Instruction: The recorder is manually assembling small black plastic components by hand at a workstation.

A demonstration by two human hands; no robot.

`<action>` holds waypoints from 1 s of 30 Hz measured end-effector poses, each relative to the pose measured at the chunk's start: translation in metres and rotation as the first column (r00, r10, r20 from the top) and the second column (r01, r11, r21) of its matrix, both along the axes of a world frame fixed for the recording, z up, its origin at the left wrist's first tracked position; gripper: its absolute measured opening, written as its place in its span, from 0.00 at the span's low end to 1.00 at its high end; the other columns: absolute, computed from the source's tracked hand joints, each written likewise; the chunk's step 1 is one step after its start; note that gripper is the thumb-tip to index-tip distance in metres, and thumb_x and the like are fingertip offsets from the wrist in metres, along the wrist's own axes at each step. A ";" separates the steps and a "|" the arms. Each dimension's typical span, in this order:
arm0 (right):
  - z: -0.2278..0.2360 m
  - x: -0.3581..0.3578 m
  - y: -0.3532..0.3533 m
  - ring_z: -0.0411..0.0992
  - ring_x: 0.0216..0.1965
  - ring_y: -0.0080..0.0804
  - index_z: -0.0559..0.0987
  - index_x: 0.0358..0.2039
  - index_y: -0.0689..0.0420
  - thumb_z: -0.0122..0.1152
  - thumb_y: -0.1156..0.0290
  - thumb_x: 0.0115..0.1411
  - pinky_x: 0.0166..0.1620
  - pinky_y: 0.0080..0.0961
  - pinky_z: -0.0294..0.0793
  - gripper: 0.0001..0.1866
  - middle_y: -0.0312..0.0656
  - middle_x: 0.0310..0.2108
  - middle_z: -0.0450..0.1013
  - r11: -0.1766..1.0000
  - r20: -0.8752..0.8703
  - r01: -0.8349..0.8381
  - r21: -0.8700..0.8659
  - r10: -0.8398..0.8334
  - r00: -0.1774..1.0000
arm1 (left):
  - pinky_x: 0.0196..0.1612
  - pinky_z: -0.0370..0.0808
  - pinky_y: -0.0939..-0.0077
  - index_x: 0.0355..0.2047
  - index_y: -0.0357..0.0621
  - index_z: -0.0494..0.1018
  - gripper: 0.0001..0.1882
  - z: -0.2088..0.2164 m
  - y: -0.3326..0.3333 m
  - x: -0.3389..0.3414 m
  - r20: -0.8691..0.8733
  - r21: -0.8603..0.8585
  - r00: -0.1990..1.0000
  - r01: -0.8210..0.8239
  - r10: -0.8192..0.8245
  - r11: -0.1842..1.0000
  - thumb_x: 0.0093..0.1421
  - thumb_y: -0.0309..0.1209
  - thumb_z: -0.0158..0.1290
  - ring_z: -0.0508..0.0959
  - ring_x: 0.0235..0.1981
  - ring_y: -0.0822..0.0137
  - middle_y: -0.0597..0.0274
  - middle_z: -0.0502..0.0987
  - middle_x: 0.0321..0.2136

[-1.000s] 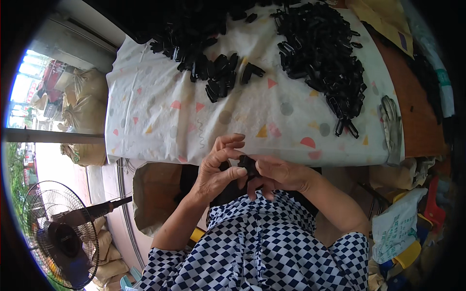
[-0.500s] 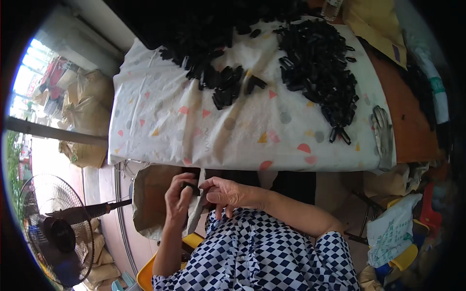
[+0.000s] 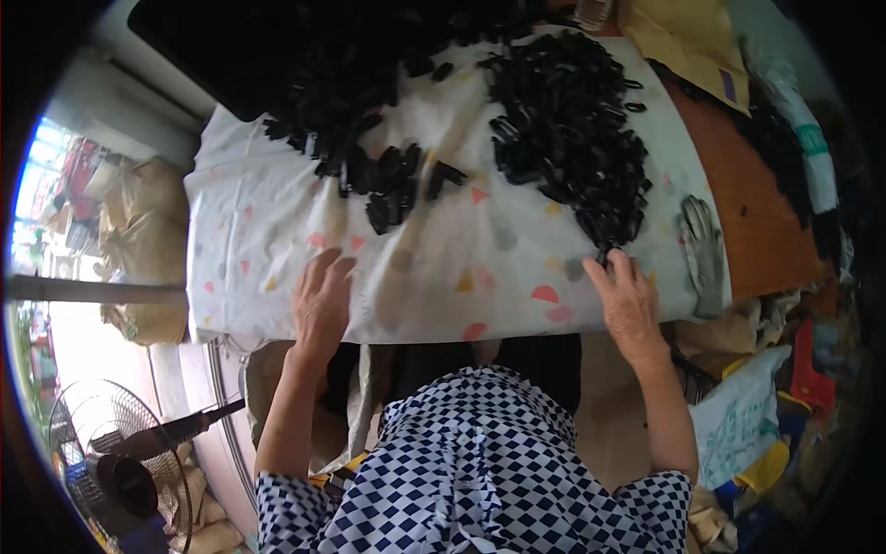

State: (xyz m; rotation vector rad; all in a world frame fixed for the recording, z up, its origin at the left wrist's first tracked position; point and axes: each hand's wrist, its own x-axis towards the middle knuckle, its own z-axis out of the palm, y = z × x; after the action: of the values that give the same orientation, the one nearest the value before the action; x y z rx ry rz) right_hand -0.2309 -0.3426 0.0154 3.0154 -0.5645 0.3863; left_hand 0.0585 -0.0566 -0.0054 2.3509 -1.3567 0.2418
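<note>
Over the front part of the cloth-covered table, my left hand hovers or rests with fingers stretched forward and apart. Nothing shows in it. Beyond it lies a spread of small black plastic pieces, short of the fingertips. My right hand is at the near tip of a second heap of black plastic pieces. Its thumb and index finger close on one small black piece at the heap's end. The hand partly covers that piece, and its exact kind cannot be made out.
A pale glove lies by the table's right edge. A large black tray-like object stands at the back left. Left of me is a standing fan; an open sack sits below the table edge. Bags crowd the right side.
Both hands have come up from the sack below the table edge and parted. The dark piece held in my left hand is gone from it; my right hand has reached the right heap.
</note>
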 end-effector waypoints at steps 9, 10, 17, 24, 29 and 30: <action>-0.006 0.043 -0.042 0.69 0.32 0.38 0.76 0.37 0.60 0.58 0.82 0.48 0.31 0.31 0.73 0.13 0.41 0.31 0.63 0.976 -0.024 -0.214 0.029 0.215 0.976 | 0.45 0.71 0.65 0.41 0.47 0.72 0.14 -0.001 -0.052 0.058 0.131 0.180 0.968 0.190 -0.215 0.965 0.51 0.24 0.51 0.73 0.45 0.59 0.59 0.71 0.43; -0.009 0.050 -0.044 0.69 0.32 0.38 0.76 0.37 0.60 0.58 0.82 0.48 0.31 0.31 0.73 0.13 0.41 0.31 0.63 0.976 -0.028 -0.214 0.030 0.215 0.976 | 0.44 0.71 0.65 0.39 0.46 0.72 0.14 -0.001 -0.055 0.062 0.123 0.161 0.957 0.241 -0.262 0.957 0.51 0.24 0.51 0.73 0.44 0.59 0.60 0.71 0.43; 0.002 0.108 -0.047 0.70 0.36 0.39 0.74 0.38 0.62 0.64 0.78 0.49 0.38 0.31 0.73 0.14 0.40 0.33 0.65 0.938 0.215 -0.194 0.288 0.134 0.967 | 0.38 0.73 0.65 0.36 0.45 0.68 0.12 -0.001 -0.065 0.067 0.093 0.199 0.944 0.293 -0.316 0.935 0.50 0.25 0.53 0.73 0.41 0.61 0.62 0.71 0.36; 0.010 0.131 -0.047 0.69 0.32 0.21 0.74 0.44 0.56 0.54 0.66 0.64 0.34 0.17 0.69 0.10 0.35 0.35 0.74 -0.027 0.319 -0.336 0.941 -0.251 0.914 | 0.32 0.73 0.61 0.33 0.43 0.67 0.07 -0.005 -0.063 0.052 -0.286 0.015 0.955 0.088 -0.080 0.996 0.55 0.25 0.52 0.76 0.30 0.51 0.53 0.73 0.34; 0.007 0.141 0.004 0.74 0.34 0.28 0.68 0.53 0.55 0.51 0.65 0.65 0.32 0.18 0.74 0.17 0.41 0.39 0.74 -0.585 0.145 -0.289 0.758 -0.281 0.949 | 0.27 0.70 0.81 0.40 0.45 0.68 0.07 -0.025 -0.034 0.035 -0.907 -0.240 0.394 -0.200 -0.146 0.950 0.62 0.27 0.50 0.78 0.28 0.69 0.64 0.77 0.31; 0.006 0.143 0.015 0.74 0.35 0.28 0.68 0.53 0.55 0.50 0.66 0.66 0.32 0.18 0.73 0.16 0.42 0.39 0.74 -0.633 0.107 -0.261 0.729 -0.270 0.957 | 0.27 0.70 0.83 0.43 0.45 0.68 0.08 -0.025 -0.031 0.027 -0.933 -0.358 0.160 -0.305 -0.323 0.883 0.63 0.27 0.49 0.78 0.29 0.70 0.62 0.77 0.34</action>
State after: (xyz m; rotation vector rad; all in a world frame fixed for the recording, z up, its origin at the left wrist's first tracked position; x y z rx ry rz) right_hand -0.0882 -0.3277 0.0218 4.7991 -2.3801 0.3442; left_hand 0.0852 -0.0873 -0.0309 1.3812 -0.4549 -0.8282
